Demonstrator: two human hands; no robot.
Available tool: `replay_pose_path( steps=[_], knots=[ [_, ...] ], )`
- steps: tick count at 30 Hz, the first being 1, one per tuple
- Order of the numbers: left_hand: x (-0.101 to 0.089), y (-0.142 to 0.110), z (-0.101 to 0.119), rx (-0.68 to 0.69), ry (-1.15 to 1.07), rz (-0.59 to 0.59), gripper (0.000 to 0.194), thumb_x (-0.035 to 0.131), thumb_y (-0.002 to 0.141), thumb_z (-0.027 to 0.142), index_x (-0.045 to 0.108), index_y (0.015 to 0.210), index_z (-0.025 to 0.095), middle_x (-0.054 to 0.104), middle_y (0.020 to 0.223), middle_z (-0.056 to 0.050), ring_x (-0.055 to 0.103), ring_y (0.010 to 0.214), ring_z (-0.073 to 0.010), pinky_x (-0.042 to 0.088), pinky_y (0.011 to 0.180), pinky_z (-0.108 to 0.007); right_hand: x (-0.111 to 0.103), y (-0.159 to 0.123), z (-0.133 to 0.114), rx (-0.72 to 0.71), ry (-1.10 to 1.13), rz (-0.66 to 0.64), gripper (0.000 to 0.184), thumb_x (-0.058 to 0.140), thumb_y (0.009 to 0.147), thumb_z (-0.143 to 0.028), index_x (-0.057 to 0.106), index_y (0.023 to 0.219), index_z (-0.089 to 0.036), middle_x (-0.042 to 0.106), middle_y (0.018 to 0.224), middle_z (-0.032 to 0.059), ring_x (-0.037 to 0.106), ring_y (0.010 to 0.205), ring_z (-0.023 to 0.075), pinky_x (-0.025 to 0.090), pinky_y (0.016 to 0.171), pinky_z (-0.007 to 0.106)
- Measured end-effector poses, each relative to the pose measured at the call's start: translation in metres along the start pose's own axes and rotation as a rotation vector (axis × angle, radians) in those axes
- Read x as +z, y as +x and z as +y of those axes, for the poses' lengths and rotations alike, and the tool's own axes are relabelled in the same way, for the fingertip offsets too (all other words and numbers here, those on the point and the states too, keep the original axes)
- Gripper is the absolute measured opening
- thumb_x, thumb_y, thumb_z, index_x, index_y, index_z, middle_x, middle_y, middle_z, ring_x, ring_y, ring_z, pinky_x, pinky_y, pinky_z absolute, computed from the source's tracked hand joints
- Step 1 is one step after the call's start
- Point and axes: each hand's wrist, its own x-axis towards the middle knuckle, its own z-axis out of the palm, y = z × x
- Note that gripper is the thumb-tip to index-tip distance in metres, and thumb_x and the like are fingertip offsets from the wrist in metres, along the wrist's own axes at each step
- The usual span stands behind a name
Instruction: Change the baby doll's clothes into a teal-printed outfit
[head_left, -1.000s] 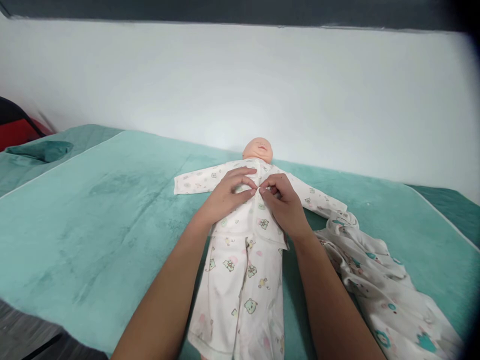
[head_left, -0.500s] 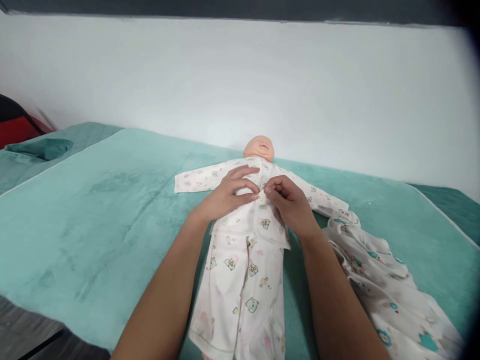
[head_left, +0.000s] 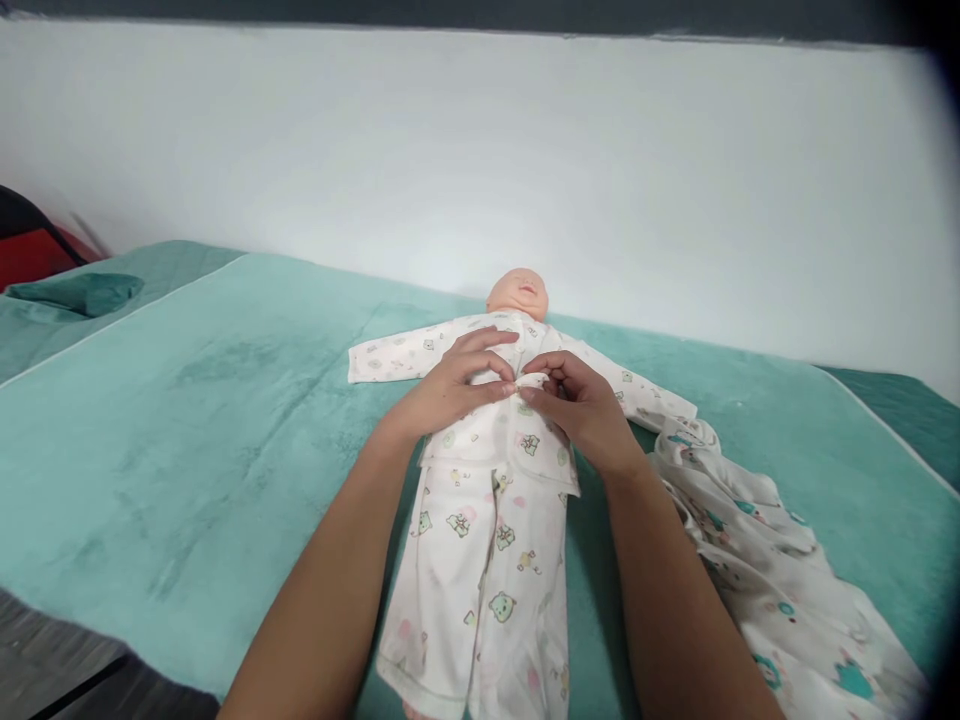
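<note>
A baby doll lies on its back, its head toward the wall and its arms spread. It wears a white printed baby shirt and matching trousers. My left hand rests on the shirt's chest, thumb and index finger pinching the front edge at the middle. My right hand grips the opposite front edge between thumb and fingers, lifting a small fold of cloth. The fingertips of both hands nearly meet; any button between them is hidden.
A crumpled white printed cloth lies right of the doll, touching its sleeve. The green bed cover spreads beneath everything. A white wall rises behind. A red and black object stands at the far left.
My right thumb and fingers have shifted slightly left, toward my left fingertips, and the shirt edge is now folded up between them. My left hand stays nearly in place.
</note>
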Motion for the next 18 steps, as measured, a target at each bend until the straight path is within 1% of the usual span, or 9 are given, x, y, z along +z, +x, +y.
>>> replay_pose_path(
  steps=[3,5,7,9,12,15,17,18],
  knots=[
    [0.001,0.001,0.001,-0.004,0.015,0.006,0.010,0.066,0.089,0.037,0.069,0.086,0.028,0.050,0.152,0.001,0.032,0.150,-0.0260,0.033,0.120,-0.051,0.000,-0.001,-0.002,0.005,-0.084,-0.002,0.023,0.075,0.080,-0.033,0.068,0.101,-0.028,0.036,0.070,-0.0049,0.036,0.066,0.0126,0.031,0.060,0.026],
    [0.002,0.002,0.003,0.002,0.032,0.019,0.012,0.066,0.089,0.037,0.068,0.084,0.027,0.051,0.151,0.000,0.033,0.149,-0.0265,0.033,0.120,-0.052,-0.001,-0.001,-0.003,0.006,-0.093,-0.002,0.023,0.075,0.079,-0.033,0.068,0.101,-0.028,0.035,0.069,-0.0051,0.035,0.065,0.0128,0.030,0.059,0.027],
    [0.004,0.002,0.004,0.005,0.043,0.037,0.014,0.066,0.089,0.038,0.065,0.081,0.026,0.052,0.150,-0.001,0.034,0.149,-0.0263,0.032,0.120,-0.052,0.000,-0.001,-0.002,0.010,-0.018,-0.009,0.022,0.073,0.081,-0.036,0.068,0.101,-0.028,0.037,0.068,-0.0052,0.034,0.062,0.0126,0.030,0.058,0.027],
    [0.007,0.003,0.006,-0.001,0.041,0.068,0.019,0.066,0.089,0.038,0.060,0.077,0.024,0.053,0.148,-0.002,0.035,0.147,-0.0258,0.032,0.119,-0.051,0.001,-0.001,-0.001,0.013,0.108,0.017,0.020,0.069,0.085,-0.040,0.067,0.100,-0.027,0.043,0.069,-0.0040,0.036,0.060,0.0124,0.030,0.056,0.027],
    [0.011,0.003,0.007,-0.015,0.033,0.138,0.027,0.064,0.090,0.036,0.050,0.072,0.022,0.054,0.147,-0.004,0.042,0.142,-0.0253,0.035,0.116,-0.048,0.005,0.001,0.000,-0.008,0.274,0.138,0.018,0.064,0.089,-0.042,0.064,0.086,-0.024,0.050,0.073,-0.0013,0.040,0.060,0.0124,0.031,0.055,0.027],
    [0.014,0.004,0.005,-0.010,0.065,0.199,0.029,0.064,0.087,0.027,0.041,0.070,0.021,0.056,0.143,-0.006,0.048,0.134,-0.0249,0.039,0.110,-0.045,0.011,0.004,0.002,-0.040,0.350,0.261,0.023,0.063,0.089,-0.039,0.059,0.075,-0.021,0.048,0.070,-0.0013,0.041,0.063,0.0120,0.034,0.057,0.027],
    [0.016,0.005,0.002,-0.009,0.099,0.277,0.029,0.061,0.085,0.019,0.037,0.069,0.021,0.061,0.133,-0.006,0.053,0.126,-0.0230,0.041,0.105,-0.041,0.013,0.006,0.005,-0.036,0.366,0.362,0.024,0.064,0.087,-0.038,0.058,0.071,-0.020,0.046,0.067,-0.0024,0.040,0.062,0.0114,0.035,0.058,0.026],
    [0.016,0.006,0.001,-0.014,0.114,0.330,0.029,0.059,0.084,0.017,0.035,0.068,0.021,0.063,0.124,-0.006,0.055,0.119,-0.0215,0.042,0.102,-0.039,0.013,0.007,0.007,-0.020,0.368,0.422,0.024,0.066,0.085,-0.037,0.057,0.069,-0.020,0.044,0.066,-0.0031,0.040,0.062,0.0109,0.035,0.058,0.025]
  ],
)
